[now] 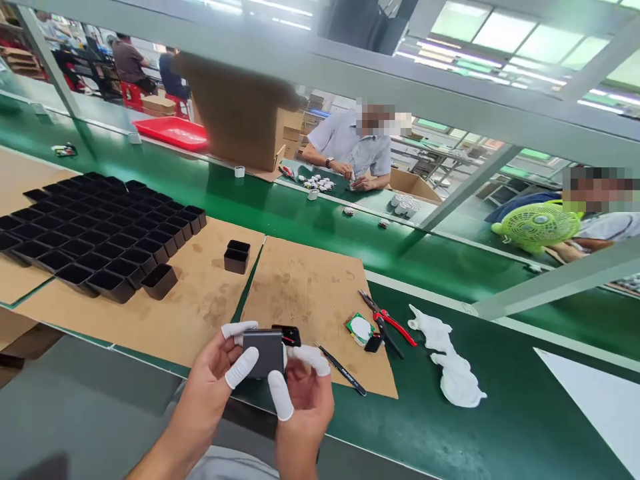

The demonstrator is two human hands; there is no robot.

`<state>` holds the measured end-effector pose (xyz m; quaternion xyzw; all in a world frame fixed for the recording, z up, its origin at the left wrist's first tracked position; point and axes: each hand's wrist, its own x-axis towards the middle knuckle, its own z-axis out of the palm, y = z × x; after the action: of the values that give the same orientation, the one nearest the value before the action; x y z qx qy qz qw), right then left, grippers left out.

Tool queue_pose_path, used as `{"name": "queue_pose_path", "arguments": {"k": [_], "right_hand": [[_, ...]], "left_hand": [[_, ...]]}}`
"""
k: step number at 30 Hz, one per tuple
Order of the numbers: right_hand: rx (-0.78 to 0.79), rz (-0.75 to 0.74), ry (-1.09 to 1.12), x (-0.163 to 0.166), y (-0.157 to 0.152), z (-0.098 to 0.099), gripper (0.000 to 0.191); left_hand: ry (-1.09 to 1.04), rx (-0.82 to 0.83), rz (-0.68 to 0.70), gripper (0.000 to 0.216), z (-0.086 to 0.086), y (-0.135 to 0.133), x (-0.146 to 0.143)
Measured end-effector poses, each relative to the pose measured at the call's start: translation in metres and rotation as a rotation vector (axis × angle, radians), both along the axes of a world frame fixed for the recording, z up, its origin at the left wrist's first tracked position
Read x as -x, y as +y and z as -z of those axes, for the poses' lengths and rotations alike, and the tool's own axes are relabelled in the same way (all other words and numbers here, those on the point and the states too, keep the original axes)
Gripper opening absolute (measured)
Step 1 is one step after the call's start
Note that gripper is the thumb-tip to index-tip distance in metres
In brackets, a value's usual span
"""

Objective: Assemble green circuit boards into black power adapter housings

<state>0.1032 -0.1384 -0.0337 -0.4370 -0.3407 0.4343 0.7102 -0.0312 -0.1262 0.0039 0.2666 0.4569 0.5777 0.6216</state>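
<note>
A black plastic box (263,353) is held up between my hands at the bench's front edge. My left hand (213,367) grips its left side, the white-capped thumb on the near face and a capped finger along the top. My right hand (306,393) holds the right side, thumb at the lower corner and capped fingers behind. Just beyond the box is a small black piece (289,335) with a red wire; whether it joins the box I cannot tell. Black tweezers (343,370) lie to the right of my right hand. Further right sits a green circuit board (361,327) with a white round part.
Rows of open black boxes (100,230) cover the left cardboard; two more boxes (237,257) stand apart. Red-handled pliers (387,321) and crumpled white cloth-like pieces (450,357) lie at right. Across the green conveyor (280,210), a co-worker (350,147) handles small white parts near a green fan (540,225).
</note>
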Motion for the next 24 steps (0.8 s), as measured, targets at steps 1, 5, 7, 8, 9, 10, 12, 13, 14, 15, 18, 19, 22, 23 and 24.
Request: {"name": "queue_pose_path", "arguments": {"k": [1,5,7,8,9,10,12,13,14,15,18,19,22,23,24], "right_hand": [[0.007,-0.062,0.017,-0.001,0.002,0.002,0.049],[0.02,-0.276,0.088,0.005,0.012,0.018,0.06],[0.0,-0.335,0.128,0.01,0.018,0.029,0.069],[-0.016,-0.364,0.148,0.012,0.021,0.033,0.073],[-0.03,-0.401,0.16,0.013,0.024,0.035,0.079],[-0.043,-0.439,0.153,0.012,0.026,0.034,0.084],[-0.064,-0.497,0.031,0.006,0.029,0.027,0.091],[-0.08,-0.499,-0.098,0.0,0.03,0.02,0.09],[-0.098,-0.475,-0.273,-0.006,0.031,0.013,0.087],[-0.101,-0.484,-0.463,-0.012,0.034,0.006,0.079],[-0.151,-0.594,-0.881,-0.022,0.044,-0.008,0.075],[-0.179,-0.57,-0.97,-0.023,0.048,-0.009,0.075],[-0.24,-0.366,-1.129,-0.02,0.057,-0.003,0.064],[-0.25,-0.31,-1.156,-0.019,0.059,0.0,0.058],[-0.258,-0.266,-1.175,-0.019,0.059,0.002,0.053]], "left_hand": [[-0.03,0.017,0.007,0.07,0.0,-0.001,0.002],[-0.13,0.032,0.004,0.063,-0.002,-0.007,0.005],[-0.166,0.029,0.002,0.06,-0.004,-0.009,0.006],[-0.181,0.027,0.013,0.061,-0.004,-0.01,0.007],[-0.186,0.021,0.021,0.061,-0.003,-0.011,0.01],[-0.174,0.012,0.026,0.062,-0.002,-0.012,0.014],[-0.087,-0.004,0.03,0.064,0.0,-0.011,0.027],[-0.008,-0.012,0.025,0.066,0.0,-0.01,0.035],[0.093,-0.021,0.022,0.067,-0.002,-0.009,0.045],[0.216,-0.04,0.02,0.066,-0.005,-0.007,0.055],[0.695,-0.205,0.024,0.051,-0.023,0.009,0.084],[0.856,-0.291,0.027,0.043,-0.03,0.017,0.092],[1.061,-0.427,0.098,0.033,-0.045,0.053,0.104],[1.063,-0.435,0.114,0.033,-0.047,0.065,0.104],[1.066,-0.442,0.126,0.034,-0.048,0.077,0.102]]}}
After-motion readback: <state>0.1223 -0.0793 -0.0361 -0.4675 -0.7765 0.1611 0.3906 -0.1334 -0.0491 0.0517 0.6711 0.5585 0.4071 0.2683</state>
